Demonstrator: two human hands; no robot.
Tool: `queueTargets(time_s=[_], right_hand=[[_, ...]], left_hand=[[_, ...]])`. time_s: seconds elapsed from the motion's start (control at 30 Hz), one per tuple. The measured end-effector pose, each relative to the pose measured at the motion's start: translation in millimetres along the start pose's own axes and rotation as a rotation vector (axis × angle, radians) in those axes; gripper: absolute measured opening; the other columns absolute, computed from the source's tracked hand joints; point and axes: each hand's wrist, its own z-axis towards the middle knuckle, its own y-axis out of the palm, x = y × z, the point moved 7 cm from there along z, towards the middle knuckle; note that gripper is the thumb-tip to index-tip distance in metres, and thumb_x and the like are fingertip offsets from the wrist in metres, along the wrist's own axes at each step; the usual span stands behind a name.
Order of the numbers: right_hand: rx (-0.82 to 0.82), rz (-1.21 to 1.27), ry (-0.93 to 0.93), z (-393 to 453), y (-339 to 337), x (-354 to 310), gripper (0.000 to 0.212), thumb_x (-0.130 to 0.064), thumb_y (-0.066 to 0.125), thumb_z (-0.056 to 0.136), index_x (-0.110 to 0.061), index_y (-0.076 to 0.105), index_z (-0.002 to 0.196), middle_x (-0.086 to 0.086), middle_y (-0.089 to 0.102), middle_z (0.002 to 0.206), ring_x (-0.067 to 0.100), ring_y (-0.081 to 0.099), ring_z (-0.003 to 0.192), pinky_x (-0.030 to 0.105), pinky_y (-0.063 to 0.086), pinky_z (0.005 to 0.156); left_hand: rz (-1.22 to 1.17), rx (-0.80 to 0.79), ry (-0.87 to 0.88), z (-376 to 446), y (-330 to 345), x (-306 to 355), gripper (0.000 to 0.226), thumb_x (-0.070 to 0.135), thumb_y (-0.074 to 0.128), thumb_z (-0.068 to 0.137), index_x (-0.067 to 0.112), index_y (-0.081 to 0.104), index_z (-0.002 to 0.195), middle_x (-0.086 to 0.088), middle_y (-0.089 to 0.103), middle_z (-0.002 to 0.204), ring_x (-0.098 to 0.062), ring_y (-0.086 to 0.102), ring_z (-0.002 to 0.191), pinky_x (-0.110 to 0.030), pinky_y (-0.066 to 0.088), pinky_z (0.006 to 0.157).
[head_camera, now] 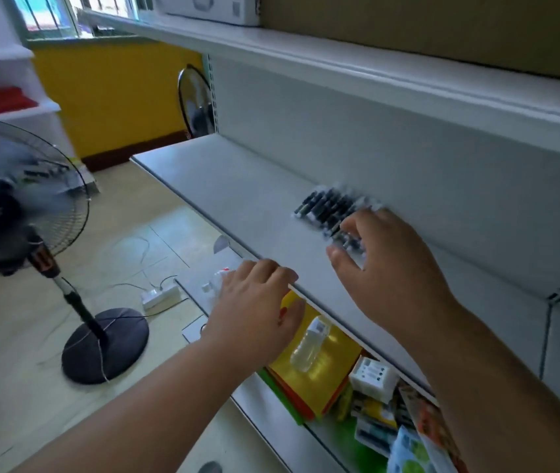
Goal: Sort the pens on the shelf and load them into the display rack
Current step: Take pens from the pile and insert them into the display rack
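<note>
In the head view, a blurred row of dark, clear-barrelled pens (331, 208) is seen lying slantwise on the grey metal shelf (237, 196), touched by the loosely spread right grip (384, 254), while the left grip (258, 295) is rested, relaxed, on the shelf's edge.

Bright daylight from window (46, 15), motion blur, wide-angle edge distortion

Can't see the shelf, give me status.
Right hand reaching onto blurred dark pens on grey shelf. Left hand on shelf edge. No rack visible.
</note>
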Motion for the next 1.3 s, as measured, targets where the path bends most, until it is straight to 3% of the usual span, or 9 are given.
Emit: queueTargets(time_s=[0.23, 0.37, 0.47, 0.7, 0.8, 0.9, 1.0, 1.17, 1.3], right_hand=[[0.042, -0.057, 0.146, 47, 24, 14, 0.028, -0.041, 0.058, 0.092, -0.021, 0.056, 0.112, -0.002, 0.058, 0.108, 0.015, 0.054, 0.096, 0.036, 0.049, 0.084], [0.079, -0.108, 0.284, 69, 33, 15, 0.03, -0.042, 0.059, 0.092, -0.022, 0.057, 0.115, -0.003, 0.058, 0.114, 0.017, 0.056, 0.103, 0.038, 0.049, 0.089], [0.106, -0.137, 0.357, 86, 39, 13, 0.029, -0.041, 0.06, 0.091, -0.022, 0.058, 0.113, -0.004, 0.057, 0.111, 0.018, 0.058, 0.1, 0.036, 0.048, 0.085], [0.157, -0.199, 0.517, 96, 52, 6, 0.03, -0.042, 0.059, 0.091, -0.022, 0.057, 0.114, -0.011, 0.048, 0.101, 0.014, 0.055, 0.095, 0.026, 0.036, 0.075], [0.173, -0.216, 0.555, 99, 55, 8, 0.03, -0.041, 0.06, 0.092, -0.022, 0.057, 0.115, -0.008, 0.054, 0.108, 0.013, 0.054, 0.096, 0.025, 0.035, 0.076], [0.174, -0.21, 0.568, 101, 58, 7, 0.03, -0.04, 0.06, 0.092, -0.022, 0.057, 0.115, -0.008, 0.054, 0.108, 0.013, 0.054, 0.096, 0.025, 0.035, 0.076], [0.19, -0.186, 0.593, 103, 62, 8, 0.03, -0.04, 0.06, 0.091, -0.021, 0.057, 0.115, -0.008, 0.054, 0.107, 0.013, 0.053, 0.095, 0.026, 0.036, 0.076], [0.204, -0.169, 0.619, 101, 71, 11, 0.03, -0.041, 0.06, 0.091, -0.022, 0.056, 0.115, -0.007, 0.056, 0.107, 0.013, 0.054, 0.092, 0.029, 0.043, 0.076], [0.206, -0.158, 0.637, 99, 73, 14, 0.032, -0.041, 0.059, 0.092, -0.022, 0.056, 0.117, -0.009, 0.054, 0.107, 0.012, 0.053, 0.091, 0.03, 0.044, 0.077]], left_hand=[[-0.082, -0.045, 0.116, 91, 20, -36, 0.042, 0.052, 0.042, 0.094, 0.03, 0.057, 0.126, 0.008, 0.057, 0.123, -0.019, 0.048, 0.119, -0.038, 0.04, 0.101], [-0.153, -0.055, 0.22, 155, 30, -52, 0.034, 0.048, 0.048, 0.094, 0.028, 0.06, 0.119, 0.007, 0.063, 0.111, -0.019, 0.055, 0.109, -0.035, 0.042, 0.093], [-0.19, -0.051, 0.263, 199, 39, -61, 0.026, 0.043, 0.053, 0.092, 0.026, 0.064, 0.109, 0.005, 0.066, 0.104, -0.023, 0.057, 0.104, -0.035, 0.043, 0.086], [-0.159, -0.212, 0.298, 247, 64, -78, 0.054, 0.063, 0.051, 0.089, 0.022, 0.056, 0.123, 0.0, 0.061, 0.12, -0.025, 0.054, 0.115, -0.036, 0.043, 0.095], [-0.093, -0.28, 0.303, 254, 72, -79, 0.063, 0.068, 0.049, 0.088, 0.016, 0.056, 0.123, -0.006, 0.058, 0.123, -0.03, 0.053, 0.118, -0.037, 0.042, 0.096], [-0.078, -0.327, 0.317, 259, 74, -81, 0.05, 0.057, 0.051, 0.09, 0.012, 0.058, 0.113, -0.01, 0.059, 0.116, -0.033, 0.058, 0.107, -0.037, 0.048, 0.083], [-0.02, -0.37, 0.295, 269, 72, -81, 0.041, 0.05, 0.054, 0.089, 0.012, 0.056, 0.104, -0.011, 0.062, 0.108, -0.034, 0.062, 0.098, -0.032, 0.044, 0.068], [0.083, -0.448, 0.294, 278, 75, -73, 0.03, 0.047, 0.052, 0.09, 0.017, 0.054, 0.09, -0.005, 0.055, 0.087, -0.028, 0.057, 0.082, -0.028, 0.042, 0.064], [0.08, -0.498, 0.292, 281, 81, -74, 0.024, 0.037, 0.047, 0.094, 0.017, 0.052, 0.082, -0.004, 0.054, 0.085, -0.026, 0.054, 0.08, -0.029, 0.045, 0.066]])
